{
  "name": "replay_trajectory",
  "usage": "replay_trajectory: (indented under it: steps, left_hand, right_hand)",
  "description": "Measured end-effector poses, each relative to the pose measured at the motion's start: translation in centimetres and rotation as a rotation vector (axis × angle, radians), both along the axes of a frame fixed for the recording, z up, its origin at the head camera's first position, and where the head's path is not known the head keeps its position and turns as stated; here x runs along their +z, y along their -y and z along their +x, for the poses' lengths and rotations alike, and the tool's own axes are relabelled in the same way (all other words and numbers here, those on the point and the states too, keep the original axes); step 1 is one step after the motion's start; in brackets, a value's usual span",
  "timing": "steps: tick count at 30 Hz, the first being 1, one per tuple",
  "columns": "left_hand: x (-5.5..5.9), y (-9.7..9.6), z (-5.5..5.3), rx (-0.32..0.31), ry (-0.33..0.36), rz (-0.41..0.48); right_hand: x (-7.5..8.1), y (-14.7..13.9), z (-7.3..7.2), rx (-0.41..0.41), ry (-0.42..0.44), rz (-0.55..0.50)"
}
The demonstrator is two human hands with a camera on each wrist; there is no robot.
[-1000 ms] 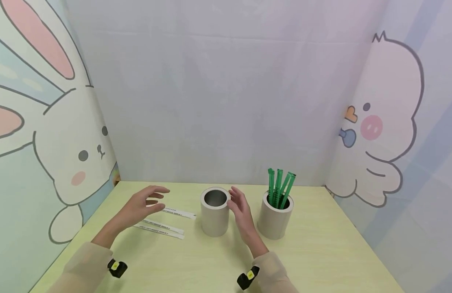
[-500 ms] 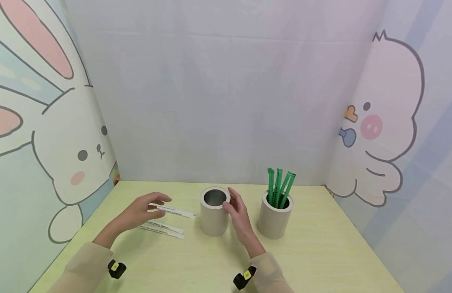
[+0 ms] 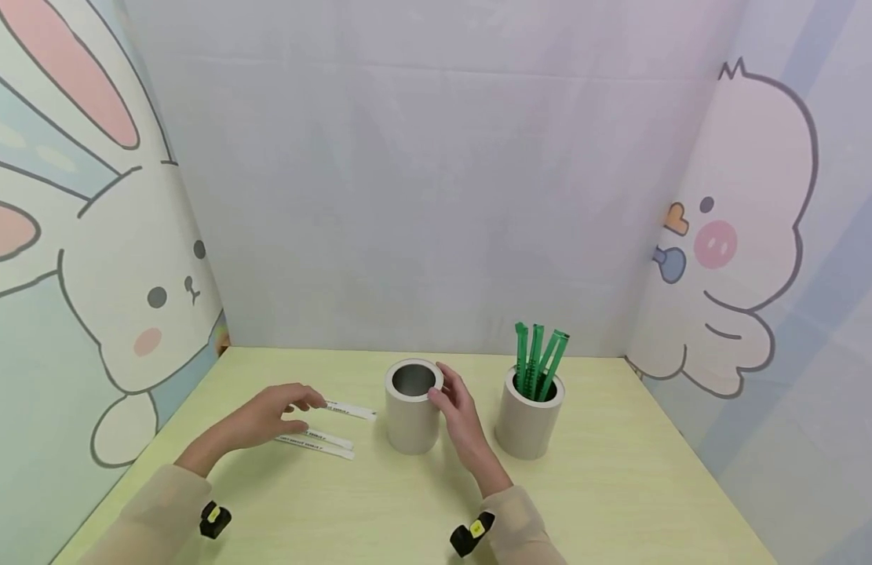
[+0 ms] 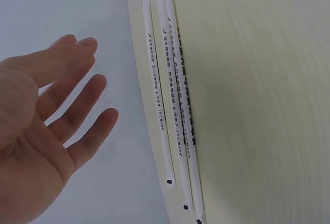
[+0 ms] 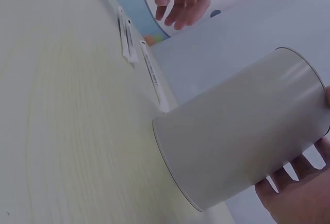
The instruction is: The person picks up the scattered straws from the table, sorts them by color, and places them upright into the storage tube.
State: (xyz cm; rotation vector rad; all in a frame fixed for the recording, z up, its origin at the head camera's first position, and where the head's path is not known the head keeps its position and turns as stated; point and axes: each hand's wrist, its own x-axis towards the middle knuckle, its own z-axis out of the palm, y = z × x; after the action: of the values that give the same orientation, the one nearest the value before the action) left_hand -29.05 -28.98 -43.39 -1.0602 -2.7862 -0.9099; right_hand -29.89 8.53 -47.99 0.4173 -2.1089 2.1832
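Note:
Three slim white paper sleeves (image 4: 178, 100) with dark print, like wrapped straws, lie on the table to the left. My left hand (image 3: 269, 416) hovers over them with its thumb and fingers apart and holds nothing; in the left wrist view this hand (image 4: 36, 152) has loosely bent fingers. A white cylindrical holder (image 3: 413, 424) stands upright in the middle, its dark inside showing no contents. With thumb at the rim and fingers on the far side, my right hand (image 3: 467, 424) holds it. The right wrist view shows those fingers against the holder's wall (image 5: 247, 131).
To the right stands a second white holder (image 3: 527, 431) with several green wrapped sticks (image 3: 538, 361) upright in it. The pale yellow table (image 3: 379, 518) ends at a plain grey backdrop (image 3: 421, 196). Cartoon-printed panels flank both sides.
My left hand has lowered toward the white sleeves, its fingers drooping more. My right hand has closed in from beside the middle holder to grip it; the holder stays about where it was.

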Motion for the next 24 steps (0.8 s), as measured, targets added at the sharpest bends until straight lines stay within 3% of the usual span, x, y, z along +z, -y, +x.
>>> replay_trajectory:
  steps: [14,24]
  left_hand:
    - [-1.4,1.9,-0.9,-0.161,0.035,-0.103]
    - [-2.5,1.4,-1.3,-0.162,0.069,-0.148]
  right_hand:
    - [-0.4,0.1,0.0,-0.014,-0.028,0.016]
    - [-0.2,0.3,0.2,-0.012,-0.037,0.016]
